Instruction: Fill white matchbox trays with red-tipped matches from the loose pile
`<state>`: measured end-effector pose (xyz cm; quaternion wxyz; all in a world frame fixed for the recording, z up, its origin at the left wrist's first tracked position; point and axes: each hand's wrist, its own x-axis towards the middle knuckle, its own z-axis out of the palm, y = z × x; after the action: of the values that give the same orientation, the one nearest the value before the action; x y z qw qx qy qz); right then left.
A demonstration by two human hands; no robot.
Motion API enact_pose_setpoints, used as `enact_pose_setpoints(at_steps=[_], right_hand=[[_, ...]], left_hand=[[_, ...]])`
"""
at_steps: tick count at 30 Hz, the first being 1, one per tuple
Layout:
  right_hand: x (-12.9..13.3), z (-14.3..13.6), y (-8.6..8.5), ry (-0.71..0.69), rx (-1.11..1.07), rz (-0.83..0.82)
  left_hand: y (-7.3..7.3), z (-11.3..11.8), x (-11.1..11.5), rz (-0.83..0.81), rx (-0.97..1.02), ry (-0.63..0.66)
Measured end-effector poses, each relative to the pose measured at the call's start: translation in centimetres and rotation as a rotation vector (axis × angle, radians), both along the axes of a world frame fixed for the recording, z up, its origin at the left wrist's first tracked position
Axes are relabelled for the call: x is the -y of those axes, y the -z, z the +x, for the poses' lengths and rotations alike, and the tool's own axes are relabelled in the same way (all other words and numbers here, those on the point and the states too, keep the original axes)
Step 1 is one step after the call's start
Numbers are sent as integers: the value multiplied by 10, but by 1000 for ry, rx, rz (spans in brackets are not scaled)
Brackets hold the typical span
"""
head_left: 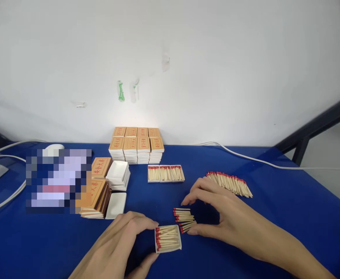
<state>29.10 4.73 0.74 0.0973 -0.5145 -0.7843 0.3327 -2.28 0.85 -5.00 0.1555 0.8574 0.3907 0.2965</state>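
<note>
The blue tabletop (289, 224) is backed by a white wall (216, 69). A white tray (179, 237) of red-tipped matches (167, 237), heads left, is gripped at its left edge by the left hand (119, 242). Just to its right, loose matches (185, 218) are spanned by the right hand (230, 217), thumb and fingers parted.

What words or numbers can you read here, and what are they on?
"安全火柴", it seems, in red on the orange covers at the left; small and tilted, so I'm not certain.
Red characters on the orange boxes by the wall: too small to read surely.
Blurred patch at the left: any writing there can't be read.
Filled tray in front: no writing shows.
I can't read any numbers.
</note>
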Motion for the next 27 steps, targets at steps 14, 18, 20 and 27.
enact_pose_setpoints(at_steps=[14, 18, 20, 27], right_hand=[[0, -6, 20, -107, -31, 250], [1, -7, 24, -105, -44, 275], [0, -6, 25, -87, -47, 285], [1, -8, 18, -23, -109, 262]], left_hand=[[-4, 6, -2, 39, 12, -9], [-6, 4, -1, 6, 25, -30], [-6, 3, 0, -16, 22, -41], [1, 2, 2, -69, 60, -22]])
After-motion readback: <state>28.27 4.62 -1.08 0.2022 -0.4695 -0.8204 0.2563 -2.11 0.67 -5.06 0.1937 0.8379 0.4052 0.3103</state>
